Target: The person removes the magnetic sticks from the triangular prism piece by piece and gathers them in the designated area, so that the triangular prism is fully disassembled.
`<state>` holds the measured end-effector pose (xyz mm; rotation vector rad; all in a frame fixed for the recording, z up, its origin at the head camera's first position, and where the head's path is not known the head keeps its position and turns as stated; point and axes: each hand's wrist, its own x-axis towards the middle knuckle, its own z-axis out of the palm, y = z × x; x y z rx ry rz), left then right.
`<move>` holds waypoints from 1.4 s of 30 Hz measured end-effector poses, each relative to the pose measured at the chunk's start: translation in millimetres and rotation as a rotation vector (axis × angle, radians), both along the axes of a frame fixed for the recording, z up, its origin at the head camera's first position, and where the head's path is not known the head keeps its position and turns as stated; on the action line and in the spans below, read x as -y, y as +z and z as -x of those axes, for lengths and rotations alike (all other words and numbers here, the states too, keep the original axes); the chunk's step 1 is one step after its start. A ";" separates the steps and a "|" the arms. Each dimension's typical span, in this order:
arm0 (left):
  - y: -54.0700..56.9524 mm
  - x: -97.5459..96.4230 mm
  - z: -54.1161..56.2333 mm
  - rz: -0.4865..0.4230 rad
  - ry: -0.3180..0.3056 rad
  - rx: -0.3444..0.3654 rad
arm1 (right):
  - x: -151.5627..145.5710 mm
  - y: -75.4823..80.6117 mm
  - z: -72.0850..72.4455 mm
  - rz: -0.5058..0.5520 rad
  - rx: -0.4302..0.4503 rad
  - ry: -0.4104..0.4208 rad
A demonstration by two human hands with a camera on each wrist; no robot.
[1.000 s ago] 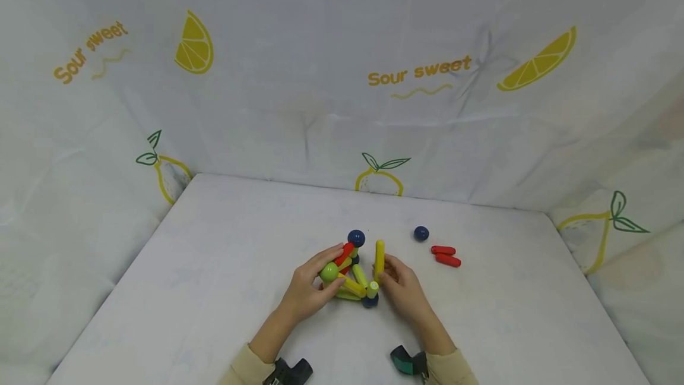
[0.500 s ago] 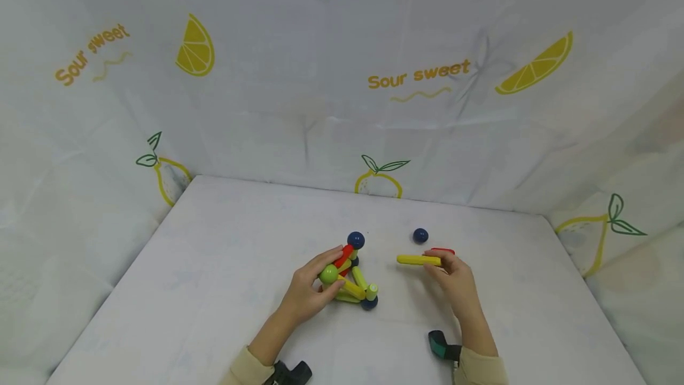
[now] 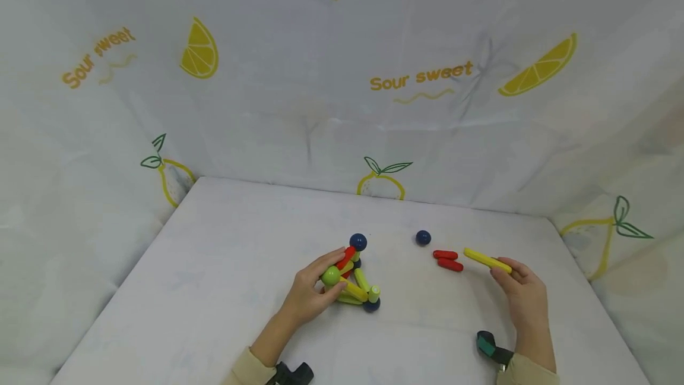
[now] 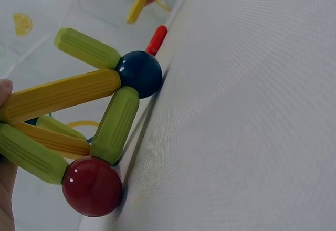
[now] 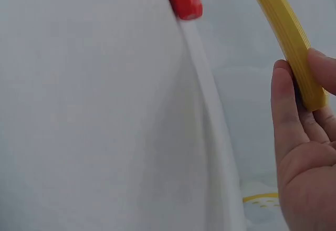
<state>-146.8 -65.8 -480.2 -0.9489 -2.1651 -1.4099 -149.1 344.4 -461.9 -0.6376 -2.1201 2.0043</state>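
The left hand grips the stick-and-ball frame, seemingly part-built; the right hand, nearer the desk's right edge, pinches an unattached yellow rod.

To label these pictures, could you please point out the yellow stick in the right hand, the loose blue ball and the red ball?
Yellow stick (image 5: pixel 290 35), right wrist view: ridged side.
Loose blue ball (image 3: pixel 423 237), head view: visible middle.
Red ball (image 4: pixel 92 187), left wrist view: visible middle.
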 end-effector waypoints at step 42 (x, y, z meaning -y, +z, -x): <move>0.5 -1.6 -2.1 -0.007 0.011 0.010 | -52.5 -27.7 34.7 -0.588 0.208 0.057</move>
